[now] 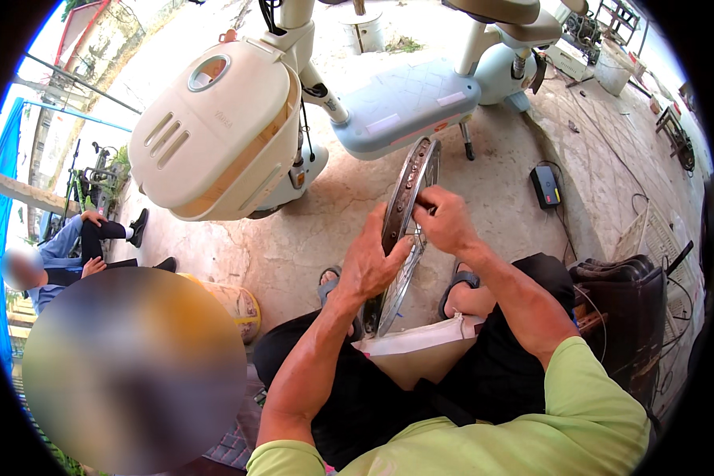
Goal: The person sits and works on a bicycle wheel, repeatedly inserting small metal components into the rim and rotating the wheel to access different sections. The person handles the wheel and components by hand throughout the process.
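A spoked metal wheel rim stands upright between my knees, its outer channel with a row of holes turned toward my left. My left hand is closed around the rim's left side, thumb across its near edge. On the spoke side, my right hand is bent into a pinch close to the rim. Whatever lies between those right fingertips, if anything, is too small to make out. The rim's lower end rests near a pale apron spread over my lap.
Ahead stands a light blue electric scooter with a cream basket. A black charger with a cord lies on the concrete at right. Beside me at right is a dark padded seat; at left, a bucket and a seated person.
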A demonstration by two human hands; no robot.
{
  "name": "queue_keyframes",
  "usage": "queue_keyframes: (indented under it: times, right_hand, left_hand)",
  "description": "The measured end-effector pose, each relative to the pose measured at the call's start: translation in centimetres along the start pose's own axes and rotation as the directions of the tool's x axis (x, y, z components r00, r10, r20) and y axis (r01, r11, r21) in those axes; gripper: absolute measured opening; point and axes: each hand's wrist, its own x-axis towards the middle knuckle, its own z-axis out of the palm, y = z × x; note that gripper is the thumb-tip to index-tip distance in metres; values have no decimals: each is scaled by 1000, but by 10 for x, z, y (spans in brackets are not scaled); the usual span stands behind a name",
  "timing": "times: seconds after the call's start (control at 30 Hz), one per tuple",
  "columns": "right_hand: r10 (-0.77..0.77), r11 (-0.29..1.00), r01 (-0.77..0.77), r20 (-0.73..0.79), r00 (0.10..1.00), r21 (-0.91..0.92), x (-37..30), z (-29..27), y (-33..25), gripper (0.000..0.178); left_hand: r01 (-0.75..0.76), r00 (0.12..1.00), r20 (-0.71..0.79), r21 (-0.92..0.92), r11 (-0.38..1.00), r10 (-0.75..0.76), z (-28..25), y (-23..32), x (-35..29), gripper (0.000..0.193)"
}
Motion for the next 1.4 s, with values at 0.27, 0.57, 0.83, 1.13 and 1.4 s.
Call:
queue_keyframes:
  times: [0.27,0.57,0.83,1.13,1.4]
  right_hand:
    - [50,984,-45,-25,998,174,7,-1,10,13]
    - [-51,999,50,-179,983,-15,4,13,11,9]
    - [70,978,-36,-164,984,205,2,16,21,13]
    - [321,738,-137,-165,932,660,8,16,36,24]
    - [276,890,-177,-185,943,420,18,13,46,23]
  left_hand:
    - [17,998,51,38,999,-19,-1,-1,-2,66]
    - [55,997,57,8,998,-56,-3,4,-2,67]
    - [34,996,86,45,998,-38,-2,4,-1,69]
    - [44,992,115,40,998,-49,-3,4,-4,68]
    - [56,991,122,30,998,-59,-5,4,-4,68]
